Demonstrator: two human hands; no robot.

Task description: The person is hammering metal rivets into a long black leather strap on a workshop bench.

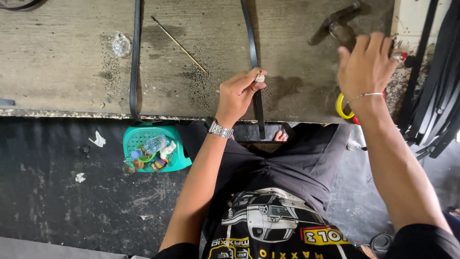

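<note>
— What lay closest to the person?

— On the dark floor beside the left knee sat a green plastic basket (178, 156) holding a small plastic bottle (155, 143) and bits of rubbish. Scraps of white paper (99, 139) lay farther left on the floor.

— And the left hand?

— The left hand (238, 93), a metal watch (220, 129) on its wrist, was closed, pinching a small pale object (259, 76) between thumb and fingertips. I could not tell what the object was. It sat just above a black strap (259, 108) that ran across the worktop (62, 72) and hung over its near edge.

— The right one?

— The right hand (366, 64), with a thin bracelet (365, 95), was held with its fingers loosely spread and gripped nothing I could see. It hovered near the worktop's right end, just above a yellow ring (341, 109) and close to a hammer (341, 28).

— Farther back?

— A second black strap (135, 57) crossed the worktop at the left, a thin stick (179, 45) lay slanted between the straps, and a small clear lid-like piece (120, 45) rested near the far left strap.
</note>
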